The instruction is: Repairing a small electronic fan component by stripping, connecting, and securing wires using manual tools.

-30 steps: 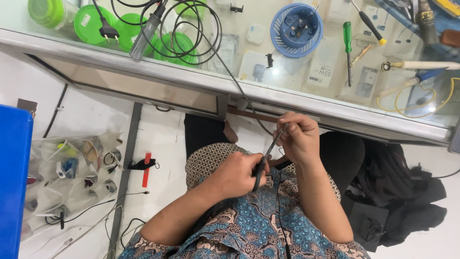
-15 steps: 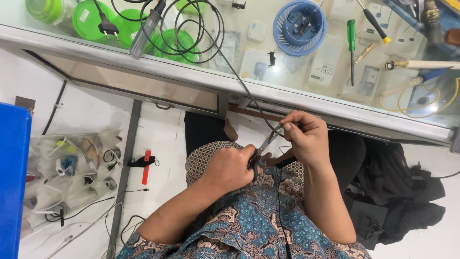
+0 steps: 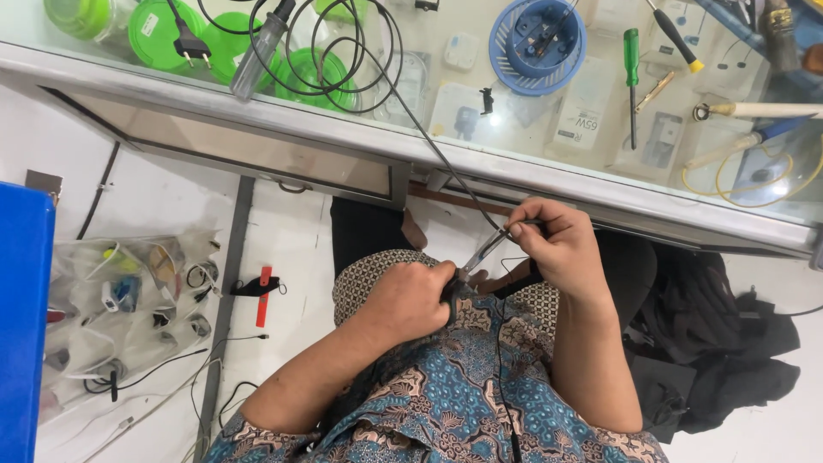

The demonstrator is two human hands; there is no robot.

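A thin black cable point(image 3: 446, 163) is pinched between the thumb and fingertips of the right hand point(image 3: 557, 249), which is closed on it just below the edge of the glass-topped table point(image 3: 343, 137). The left hand point(image 3: 411, 300) is closed around the dark handle of a small metal tool point(image 3: 482, 255), whose slim tip is laid against the cable just beside the right fingertips. Both hands are held close together above the lap, over a blue patterned shirt point(image 3: 446, 403).

The tool's handle is hidden inside the left fist, so its kind cannot be told. The cable's end is covered by the right fingers, and the exact point where tool and cable meet is too small to be made out.

From the right hand the cable is led up over the table edge into a loose coil point(image 3: 339, 51) on the glass. Beside the coil a grey cylindrical device point(image 3: 257, 51) and green round lids point(image 3: 163, 30) are seen. Further right a blue round plastic basket point(image 3: 537, 34), a green-handled screwdriver point(image 3: 632, 64) and a yellow wire loop point(image 3: 746, 171) are laid out. On the white floor to the left, clear bags of small parts point(image 3: 129, 291) and a blue box point(image 3: 21, 317) are found; dark cloth point(image 3: 711, 343) is heaped to the right.
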